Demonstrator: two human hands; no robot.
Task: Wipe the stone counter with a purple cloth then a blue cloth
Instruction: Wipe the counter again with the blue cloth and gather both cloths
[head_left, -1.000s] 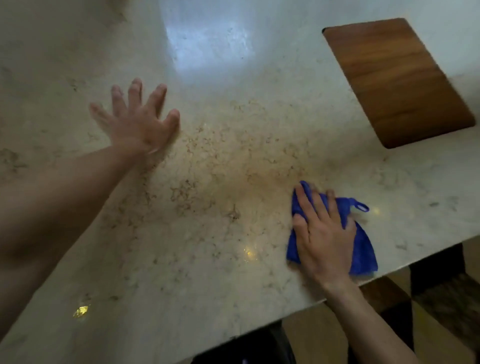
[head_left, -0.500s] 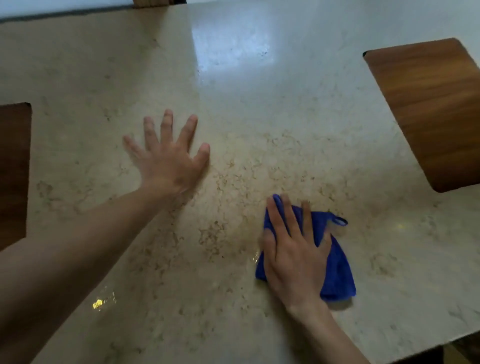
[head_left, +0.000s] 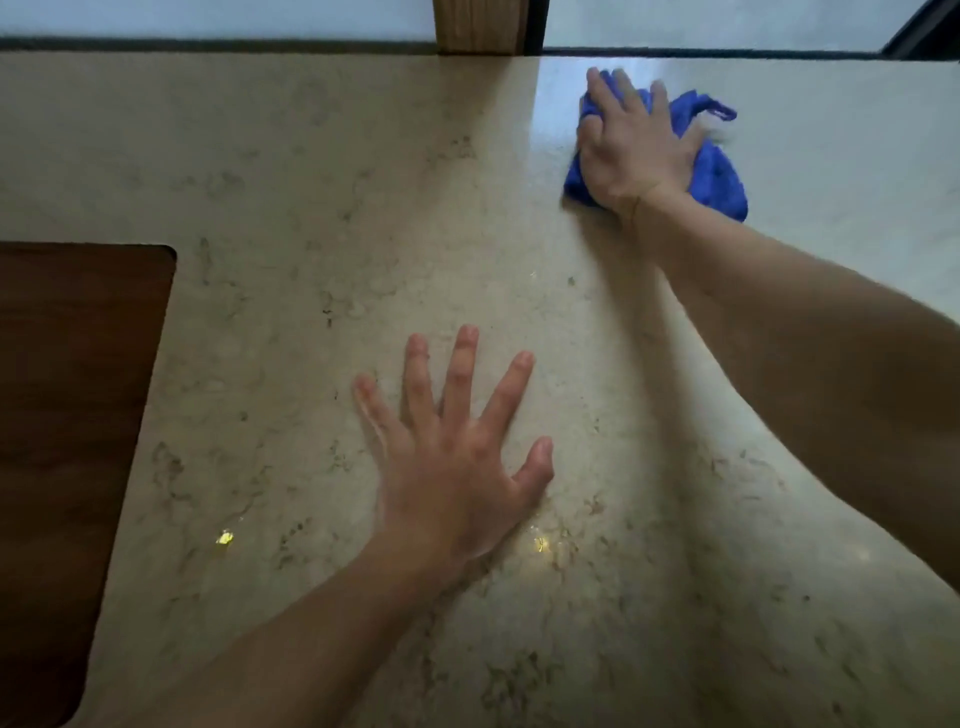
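Head view: right hand (head_left: 631, 150) stretched out near the far edge of the stone worktop (head_left: 322, 218), palm down, fingers laid over the bunched blue cloth (head_left: 719, 176) and pressing it flat against the stone; cloth's small hanging loop poking out on its far right side; left hand (head_left: 457, 462) nearer, well apart from the cloth, spread wide and resting flat on the bare worktop, holding nothing; dark wooden panel (head_left: 67, 441) set into the worktop at the left; wooden post (head_left: 478, 26) just beyond the far edge; purple cloth nowhere visible.
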